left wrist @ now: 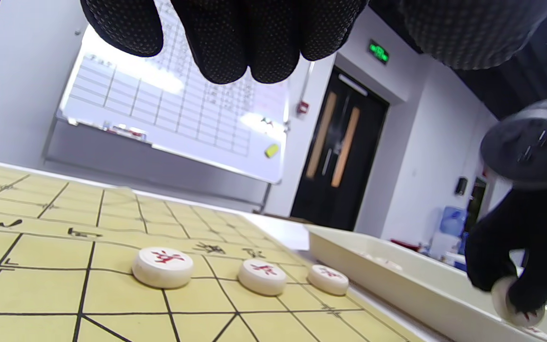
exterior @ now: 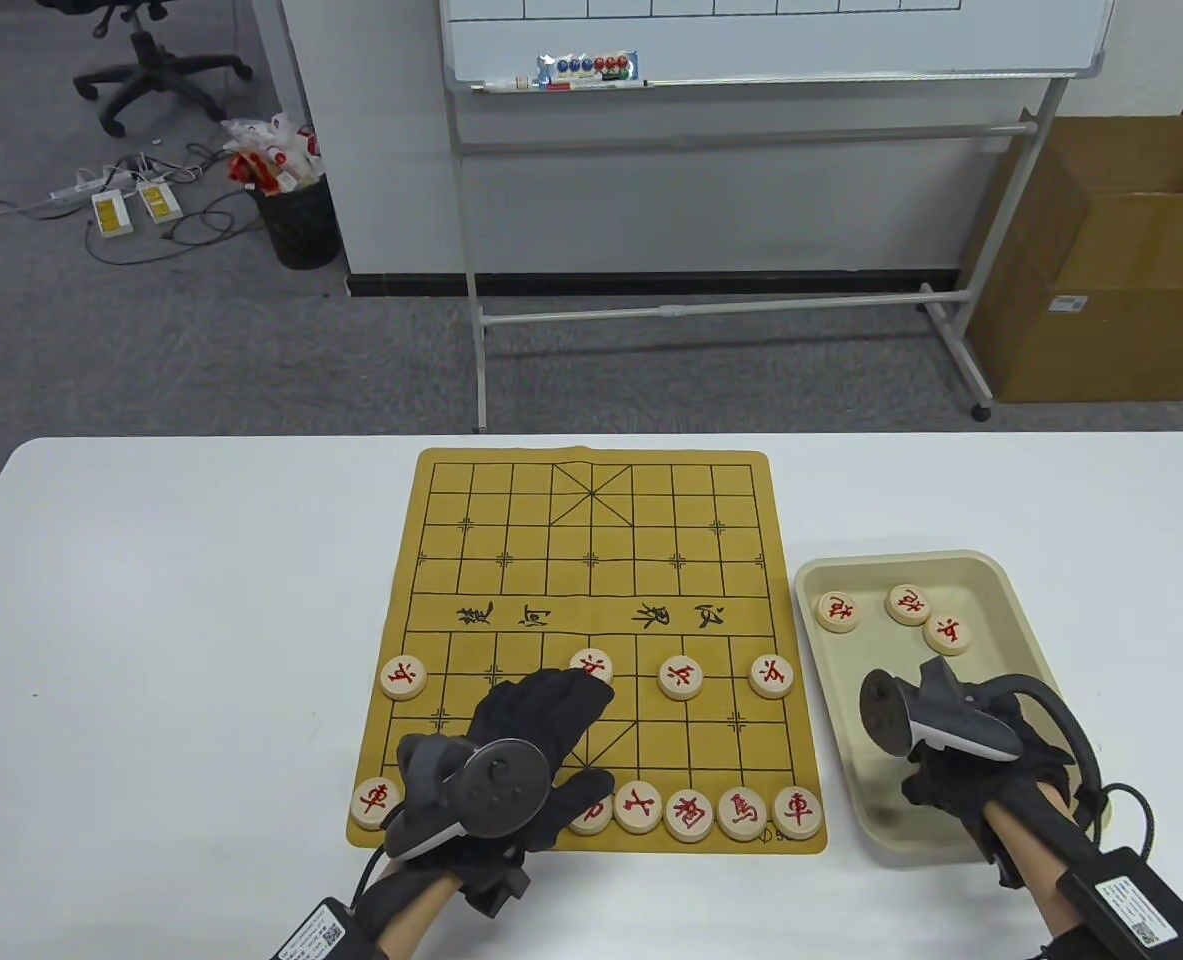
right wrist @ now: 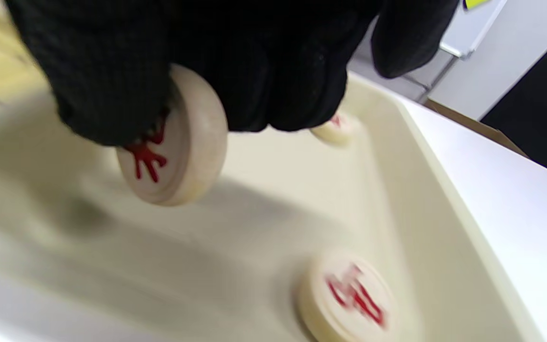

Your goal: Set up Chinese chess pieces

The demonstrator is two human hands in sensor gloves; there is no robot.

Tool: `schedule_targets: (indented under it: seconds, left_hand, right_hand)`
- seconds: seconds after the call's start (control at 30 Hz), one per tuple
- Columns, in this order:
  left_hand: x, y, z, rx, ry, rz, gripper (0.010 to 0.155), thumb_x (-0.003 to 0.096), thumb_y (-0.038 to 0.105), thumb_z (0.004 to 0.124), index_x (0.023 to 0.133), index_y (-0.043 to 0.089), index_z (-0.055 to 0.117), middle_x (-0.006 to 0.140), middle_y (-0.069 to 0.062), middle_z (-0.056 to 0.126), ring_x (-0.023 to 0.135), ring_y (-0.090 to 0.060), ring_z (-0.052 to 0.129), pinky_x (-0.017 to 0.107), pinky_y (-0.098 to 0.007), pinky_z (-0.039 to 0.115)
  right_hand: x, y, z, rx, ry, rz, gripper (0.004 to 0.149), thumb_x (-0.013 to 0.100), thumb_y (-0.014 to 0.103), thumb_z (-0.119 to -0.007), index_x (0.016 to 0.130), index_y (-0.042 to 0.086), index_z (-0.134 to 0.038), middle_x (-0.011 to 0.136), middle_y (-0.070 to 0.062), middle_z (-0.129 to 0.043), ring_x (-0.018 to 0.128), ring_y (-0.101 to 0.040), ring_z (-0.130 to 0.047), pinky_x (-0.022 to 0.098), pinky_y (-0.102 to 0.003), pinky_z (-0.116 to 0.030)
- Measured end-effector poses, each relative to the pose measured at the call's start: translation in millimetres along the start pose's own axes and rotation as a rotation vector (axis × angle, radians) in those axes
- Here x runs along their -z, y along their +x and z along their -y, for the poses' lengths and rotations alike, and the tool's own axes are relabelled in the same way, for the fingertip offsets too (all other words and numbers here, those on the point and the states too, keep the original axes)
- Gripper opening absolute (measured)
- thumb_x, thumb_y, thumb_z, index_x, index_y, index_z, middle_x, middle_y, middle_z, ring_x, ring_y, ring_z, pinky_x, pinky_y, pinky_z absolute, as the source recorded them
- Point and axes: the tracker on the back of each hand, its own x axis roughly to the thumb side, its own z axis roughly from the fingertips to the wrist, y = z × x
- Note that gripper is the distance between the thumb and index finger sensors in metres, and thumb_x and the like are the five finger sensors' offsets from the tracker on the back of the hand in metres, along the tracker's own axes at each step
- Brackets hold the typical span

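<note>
Your right hand (exterior: 961,760) pinches a tilted chess piece (right wrist: 169,142) above the tray's (exterior: 1011,580) near end, your left hand (exterior: 531,745) hovers spread and empty over the board's (exterior: 591,560) near edge, and that slanted grip could let the piece slip.

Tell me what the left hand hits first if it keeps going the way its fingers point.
Probably the soldier piece at its fingertips: the left hand points up the board, and that piece lies partly under them. Height above it is unclear.
</note>
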Motion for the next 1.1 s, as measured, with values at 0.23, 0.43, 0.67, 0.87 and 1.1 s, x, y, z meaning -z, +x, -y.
schedule_targets:
  seconds: [0.23, 0.43, 0.67, 0.87, 1.1]
  left_hand:
    - [-2, 12, 3, 0.001, -0.016, 0.052, 0.086, 0.034, 0.062, 0.074, 0.108, 0.03, 0.047, 0.115, 0.002, 0.061, 0.109, -0.026, 0.065, 0.078, -0.061, 0.057]
    - [-6, 29, 8, 0.015, -0.023, 0.109, 0.092, 0.0323, 0.063, 0.076, 0.11, 0.029, 0.041, 0.115, 0.002, 0.06, 0.109, -0.026, 0.066, 0.078, -0.061, 0.057]
    - [-8, 44, 20, 0.065, -0.053, 0.161, 0.104, 0.0299, 0.065, 0.078, 0.111, 0.026, 0.025, 0.114, 0.003, 0.062, 0.106, -0.025, 0.069, 0.078, -0.06, 0.06]
    - [-9, 60, 35, 0.163, -0.025, 0.188, 0.092, 0.0295, 0.062, 0.081, 0.108, 0.031, 0.046, 0.109, 0.003, 0.068, 0.103, -0.024, 0.073, 0.077, -0.059, 0.062]
    - [-11, 73, 36, 0.279, 0.108, 0.191, 0.082, 0.0284, 0.061, 0.084, 0.101, 0.031, 0.06, 0.097, 0.005, 0.081, 0.089, -0.02, 0.087, 0.073, -0.054, 0.072]
  right_hand:
    - [-42, 47, 44, 0.473, -0.275, 0.193, 0.049, 0.039, 0.05, -0.087, 0.082, 0.026, -0.087, 0.074, -0.001, -0.098, 0.067, -0.026, -0.097, 0.07, -0.059, -0.066]
    - [-40, 74, 34, 0.845, -0.319, 0.259, 0.05, 0.04, 0.046, -0.088, 0.083, 0.021, -0.089, 0.071, -0.004, -0.102, 0.062, -0.027, -0.102, 0.067, -0.058, -0.07]
    - [-25, 98, 6, 1.105, -0.252, 0.3, 0.051, 0.041, 0.045, -0.088, 0.084, 0.017, -0.088, 0.069, -0.005, -0.104, 0.06, -0.027, -0.103, 0.065, -0.058, -0.071]
    - [-31, 109, -1, 1.129, -0.243, 0.293, 0.052, 0.041, 0.046, -0.087, 0.083, 0.016, -0.088, 0.067, -0.004, -0.105, 0.059, -0.026, -0.104, 0.065, -0.057, -0.072]
    - [-35, 108, -5, 1.226, -0.213, 0.234, 0.055, 0.041, 0.044, -0.089, 0.084, 0.011, -0.087, 0.066, -0.005, -0.106, 0.057, -0.027, -0.105, 0.064, -0.057, -0.073]
